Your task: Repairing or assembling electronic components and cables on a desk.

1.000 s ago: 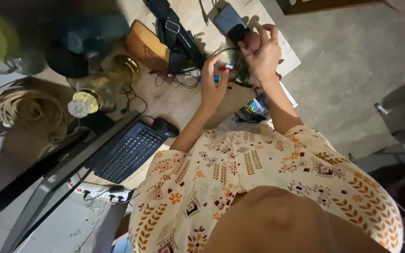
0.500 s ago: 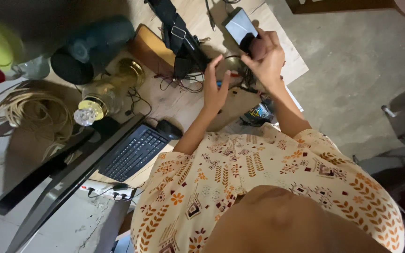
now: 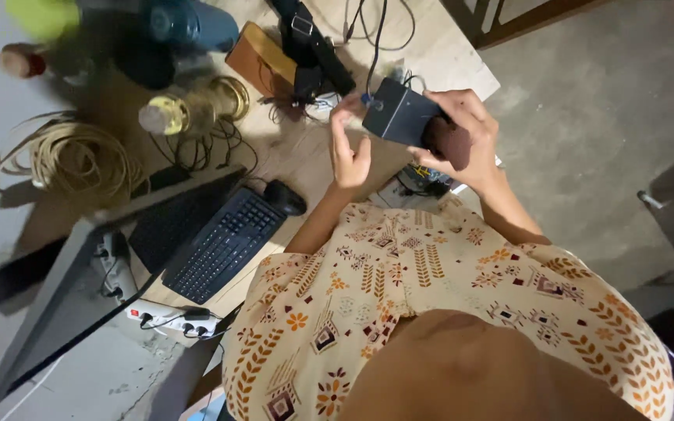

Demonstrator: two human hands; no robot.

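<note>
My right hand (image 3: 466,129) is shut on a dark, flat, rectangular phone (image 3: 399,115) and holds it above the far edge of the wooden desk (image 3: 290,156). A dark brown soft piece (image 3: 452,146) is pressed under the same hand's fingers. My left hand (image 3: 349,152) is raised just left of the phone with its fingers apart, and its fingertips are near a small blue plug (image 3: 367,99) at the phone's corner. A black cable (image 3: 377,43) runs up from that corner.
On the desk are a black keyboard (image 3: 224,245), a black mouse (image 3: 285,197), a monitor (image 3: 79,288), a clear bottle (image 3: 189,109), a brown wallet (image 3: 263,58), a black strap (image 3: 313,47) and a pale cable coil (image 3: 68,160). A white power strip (image 3: 169,320) sits below. Grey concrete floor (image 3: 602,117) lies to the right.
My right hand has brought the phone lower and nearer to me. My left hand has opened and moved up beside the phone. The view has shifted a little.
</note>
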